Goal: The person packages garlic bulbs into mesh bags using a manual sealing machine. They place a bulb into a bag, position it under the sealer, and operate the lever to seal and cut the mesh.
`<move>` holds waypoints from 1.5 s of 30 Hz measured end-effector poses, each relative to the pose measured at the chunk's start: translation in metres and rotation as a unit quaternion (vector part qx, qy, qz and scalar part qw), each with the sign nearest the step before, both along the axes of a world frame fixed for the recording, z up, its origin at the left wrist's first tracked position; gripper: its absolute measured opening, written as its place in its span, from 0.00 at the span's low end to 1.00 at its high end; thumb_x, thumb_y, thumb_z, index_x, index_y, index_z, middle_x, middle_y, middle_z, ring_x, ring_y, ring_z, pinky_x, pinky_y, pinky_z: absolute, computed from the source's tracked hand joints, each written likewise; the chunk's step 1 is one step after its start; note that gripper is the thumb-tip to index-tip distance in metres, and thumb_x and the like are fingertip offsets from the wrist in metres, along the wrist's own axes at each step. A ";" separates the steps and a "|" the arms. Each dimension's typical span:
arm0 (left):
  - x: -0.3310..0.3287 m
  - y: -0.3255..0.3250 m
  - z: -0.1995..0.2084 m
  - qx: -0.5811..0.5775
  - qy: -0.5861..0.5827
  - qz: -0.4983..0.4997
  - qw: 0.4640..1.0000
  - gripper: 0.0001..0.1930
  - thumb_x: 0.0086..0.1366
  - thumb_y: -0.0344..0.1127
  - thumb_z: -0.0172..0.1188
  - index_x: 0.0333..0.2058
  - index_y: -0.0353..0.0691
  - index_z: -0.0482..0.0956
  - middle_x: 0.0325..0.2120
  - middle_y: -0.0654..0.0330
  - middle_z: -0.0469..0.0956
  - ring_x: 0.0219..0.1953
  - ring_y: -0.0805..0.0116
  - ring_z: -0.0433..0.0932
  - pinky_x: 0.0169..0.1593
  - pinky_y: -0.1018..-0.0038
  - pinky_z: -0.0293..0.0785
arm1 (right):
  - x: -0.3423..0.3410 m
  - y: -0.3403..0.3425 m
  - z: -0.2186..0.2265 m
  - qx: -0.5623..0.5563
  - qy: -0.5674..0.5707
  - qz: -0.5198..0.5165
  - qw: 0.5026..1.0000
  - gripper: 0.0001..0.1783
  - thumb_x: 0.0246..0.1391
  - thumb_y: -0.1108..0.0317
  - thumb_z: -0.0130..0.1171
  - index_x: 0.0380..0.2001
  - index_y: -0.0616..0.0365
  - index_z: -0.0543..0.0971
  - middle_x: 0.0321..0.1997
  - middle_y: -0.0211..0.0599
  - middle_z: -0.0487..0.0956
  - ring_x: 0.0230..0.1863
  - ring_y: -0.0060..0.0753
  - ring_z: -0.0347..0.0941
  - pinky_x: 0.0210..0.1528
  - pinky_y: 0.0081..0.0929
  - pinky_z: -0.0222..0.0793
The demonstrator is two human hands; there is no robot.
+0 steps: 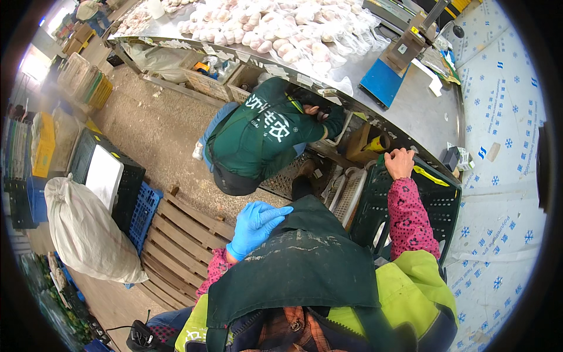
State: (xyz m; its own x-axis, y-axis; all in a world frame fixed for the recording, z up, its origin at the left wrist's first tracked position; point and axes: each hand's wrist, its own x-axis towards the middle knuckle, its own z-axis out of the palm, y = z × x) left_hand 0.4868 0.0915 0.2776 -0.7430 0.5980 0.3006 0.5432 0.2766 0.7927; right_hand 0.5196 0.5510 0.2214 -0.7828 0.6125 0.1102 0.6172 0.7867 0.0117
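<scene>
"Hands first, please: what are they doing?"

"From where I'm standing, the right hand (pixel 400 163), bare, is curling its fingers over the rim of a dark green crate (pixel 441 206), holding on at the edge nearest the table."

"And the other one?"

"The left hand (pixel 253 230), in a blue glove, is closing narrow, thumb and fingertips coming together at the edge of the wearer's dark green apron (pixel 293 258). Whether any cloth is sitting between those tips, I cannot tell."

"What is surrounding the bare hand?"

"Just right of it, a bright yellow strip (pixel 430 176) is lying in the crate. Ahead of it, a metal table (pixel 434 117) is carrying a blue scale (pixel 381 82) and, farther left, a heap of pale bulbs (pixel 281 35) in thin bags. Well to its right, a pale wall (pixel 492 193) with blue snowflake marks is rising."

"And the gloved hand?"

"Ahead of it, a co-worker (pixel 252 135) in a dark green top is bending low beside the table. Just left of it, a slatted wooden pallet (pixel 182 246) is stretching out; farther left, a whitish sack (pixel 88 229) is slumping near a blue crate (pixel 142 217)."
</scene>
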 end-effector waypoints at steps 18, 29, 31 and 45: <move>0.008 0.003 0.004 0.002 0.001 -0.002 1.000 0.17 0.52 0.31 0.65 0.43 0.51 0.83 0.25 0.66 0.76 0.28 0.65 0.74 0.35 0.70 0.69 | 0.000 0.002 -0.001 0.000 0.004 0.007 1.000 0.14 0.46 0.56 0.59 0.25 0.56 0.82 0.36 0.37 0.76 0.48 0.48 0.65 0.44 0.45 0.68; 0.016 0.006 0.003 -0.010 0.005 0.005 1.000 0.15 0.53 0.35 0.65 0.42 0.53 0.84 0.26 0.66 0.77 0.29 0.66 0.74 0.36 0.70 0.69 | 0.002 0.009 -0.007 -0.008 0.002 0.011 1.000 0.15 0.47 0.55 0.58 0.27 0.56 0.82 0.38 0.38 0.77 0.50 0.48 0.64 0.45 0.47 0.67; 0.018 0.007 0.002 -0.012 0.010 0.007 1.000 0.15 0.54 0.35 0.64 0.43 0.53 0.84 0.26 0.66 0.77 0.29 0.66 0.74 0.37 0.70 0.69 | 0.003 0.011 -0.008 -0.008 0.001 0.015 1.000 0.16 0.48 0.55 0.58 0.28 0.56 0.83 0.37 0.38 0.77 0.50 0.49 0.65 0.45 0.47 0.68; 0.027 0.008 -0.007 0.012 0.002 0.011 1.000 0.14 0.56 0.40 0.63 0.43 0.60 0.82 0.25 0.66 0.76 0.28 0.62 0.74 0.33 0.66 0.70 | 0.004 0.009 -0.007 0.012 0.008 0.027 1.000 0.18 0.48 0.53 0.58 0.28 0.58 0.83 0.36 0.40 0.77 0.49 0.50 0.66 0.47 0.45 0.69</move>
